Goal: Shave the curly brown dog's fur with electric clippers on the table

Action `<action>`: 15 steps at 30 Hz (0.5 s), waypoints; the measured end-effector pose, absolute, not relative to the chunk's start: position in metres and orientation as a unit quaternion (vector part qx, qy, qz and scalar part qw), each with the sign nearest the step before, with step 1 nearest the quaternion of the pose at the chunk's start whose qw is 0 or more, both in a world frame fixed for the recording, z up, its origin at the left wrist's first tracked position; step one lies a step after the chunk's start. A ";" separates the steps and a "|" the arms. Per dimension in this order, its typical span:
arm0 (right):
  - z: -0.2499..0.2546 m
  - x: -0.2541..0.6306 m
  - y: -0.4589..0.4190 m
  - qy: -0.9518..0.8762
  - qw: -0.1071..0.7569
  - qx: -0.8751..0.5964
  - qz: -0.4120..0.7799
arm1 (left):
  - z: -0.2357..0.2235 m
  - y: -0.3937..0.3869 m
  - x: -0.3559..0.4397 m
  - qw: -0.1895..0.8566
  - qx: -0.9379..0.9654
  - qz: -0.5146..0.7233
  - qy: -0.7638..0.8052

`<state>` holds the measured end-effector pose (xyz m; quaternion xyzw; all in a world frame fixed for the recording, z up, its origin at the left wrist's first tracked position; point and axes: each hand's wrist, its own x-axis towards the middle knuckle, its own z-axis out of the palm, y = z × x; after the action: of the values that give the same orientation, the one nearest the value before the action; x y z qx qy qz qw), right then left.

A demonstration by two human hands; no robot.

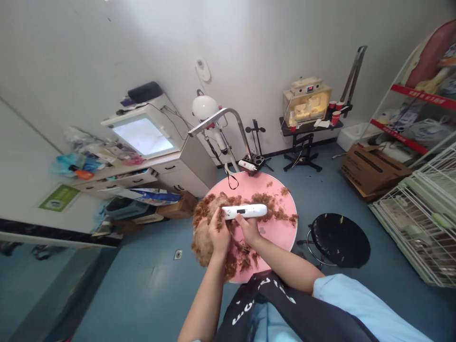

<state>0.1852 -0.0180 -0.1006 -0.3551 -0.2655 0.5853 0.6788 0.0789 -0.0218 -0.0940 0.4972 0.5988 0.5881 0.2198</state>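
Observation:
A small brown curly-furred dog [204, 237] stands on a round pink grooming table [281, 232]. My left hand [218, 233] is closed on the dog's fur near its head and holds it steady. My right hand [248, 227] grips a white electric clipper [245, 211], which lies level, with its head end at the dog's fur by my left hand. Clumps of cut brown fur [274, 206] lie scattered over the pink tabletop. The dog's face is hidden under my hands.
A black round stool [338, 240] stands right of the table. A metal grooming arm [228, 123] rises behind it. Cabinet with drawers [167, 171] at left, cardboard boxes [374, 168] and white wire cages [420, 223] at right, blue floor all round.

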 end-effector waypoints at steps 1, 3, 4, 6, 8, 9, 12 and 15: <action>-0.100 0.183 -0.019 -0.267 0.679 -0.348 0.588 | -0.097 -0.023 0.076 0.228 0.502 0.586 0.594; -0.100 0.178 -0.022 -0.259 0.680 -0.335 0.599 | -0.101 -0.024 0.071 0.242 0.522 0.576 0.581; -0.100 0.177 -0.022 -0.252 0.681 -0.328 0.605 | -0.103 -0.024 0.069 0.241 0.534 0.570 0.576; -0.100 0.176 -0.023 -0.242 0.680 -0.310 0.619 | -0.103 -0.025 0.068 0.223 0.553 0.557 0.578; -0.099 0.179 -0.023 -0.246 0.675 -0.282 0.636 | -0.100 -0.025 0.070 0.197 0.554 0.550 0.593; -0.098 0.183 -0.023 -0.254 0.667 -0.265 0.649 | -0.098 -0.026 0.071 0.185 0.550 0.548 0.603; -0.099 0.200 -0.019 -0.291 0.610 -0.215 0.705 | -0.094 -0.028 0.077 0.174 0.542 0.534 0.626; -0.109 0.218 -0.011 -0.289 0.591 -0.243 0.713 | -0.097 -0.030 0.078 0.186 0.498 0.551 0.644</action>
<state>0.2182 -0.0106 -0.1089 -0.2428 -0.2887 0.7126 0.5915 0.0782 -0.0301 -0.0973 0.4981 0.6436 0.5507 0.1856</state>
